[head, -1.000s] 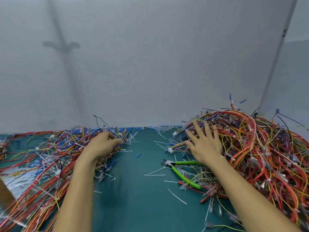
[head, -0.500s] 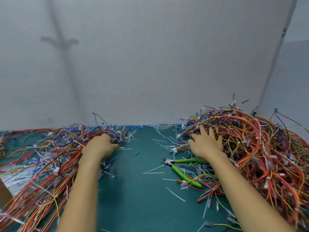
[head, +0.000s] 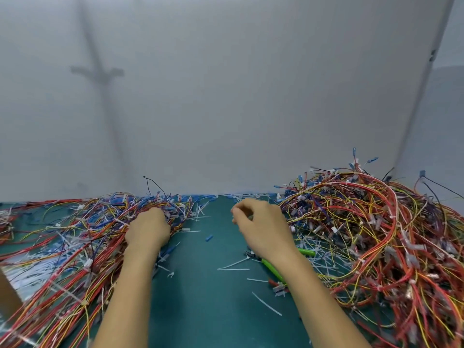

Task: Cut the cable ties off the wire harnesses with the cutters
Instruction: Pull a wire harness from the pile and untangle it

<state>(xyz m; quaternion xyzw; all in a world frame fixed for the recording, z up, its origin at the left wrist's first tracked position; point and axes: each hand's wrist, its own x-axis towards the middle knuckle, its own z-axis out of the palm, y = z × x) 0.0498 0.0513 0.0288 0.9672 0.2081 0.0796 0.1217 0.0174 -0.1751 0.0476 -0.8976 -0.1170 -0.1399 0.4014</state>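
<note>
A flat spread of loose wire harnesses (head: 75, 237) covers the left of the green mat (head: 208, 310). My left hand (head: 148, 229) sits at its right edge, knuckles up, fingers curled down into the red wires. A tall tangled heap of harnesses (head: 376, 234) fills the right side. My right hand (head: 261, 227) hovers over the mat just left of that heap, fingers loosely curled, nothing visible in them. The green-handled cutters (head: 272, 268) lie on the mat, partly hidden under my right wrist.
Cut white cable ties (head: 233, 268) and a small blue connector (head: 209, 238) are scattered on the mat between the piles. A white wall (head: 226, 109) closes the back and right. A brown cardboard edge (head: 7, 295) shows at the far left.
My right hand came off the right heap and moved left over the mat, its fingers curling from spread flat. My left hand stayed at the left pile's edge.
</note>
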